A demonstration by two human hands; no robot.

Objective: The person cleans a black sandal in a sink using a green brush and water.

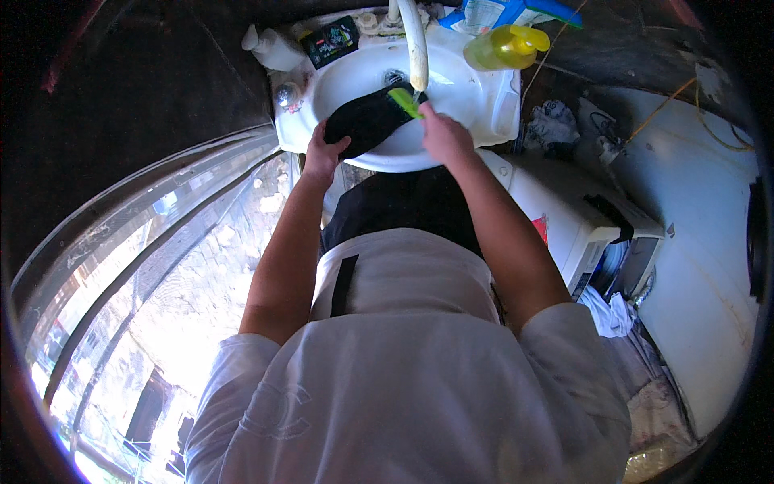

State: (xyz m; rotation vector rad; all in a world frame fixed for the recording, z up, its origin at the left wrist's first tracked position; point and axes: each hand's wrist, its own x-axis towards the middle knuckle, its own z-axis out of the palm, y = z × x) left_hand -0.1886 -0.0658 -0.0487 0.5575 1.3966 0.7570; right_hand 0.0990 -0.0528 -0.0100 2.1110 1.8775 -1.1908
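Note:
A long flat black piece, shaped like a shoe insole (363,124), lies tilted over the white washbasin (465,130). My left hand (323,151) grips its near left end, thumb on top. In my right hand (446,134) is a bright green brush (405,103), resting on the far right end of the black piece. Just above the brush is the mouth of the white tap spout (416,48), and a little water seems to run from it. The brush's underside is hidden.
A yellow-green pump bottle (499,47), a blue packet (514,15), a black packet (329,42) and a white bottle (275,48) stand along the basin's rim. A round metal knob (287,95) sits at its left. To the right is a washing machine (568,212) with cloth in its opening.

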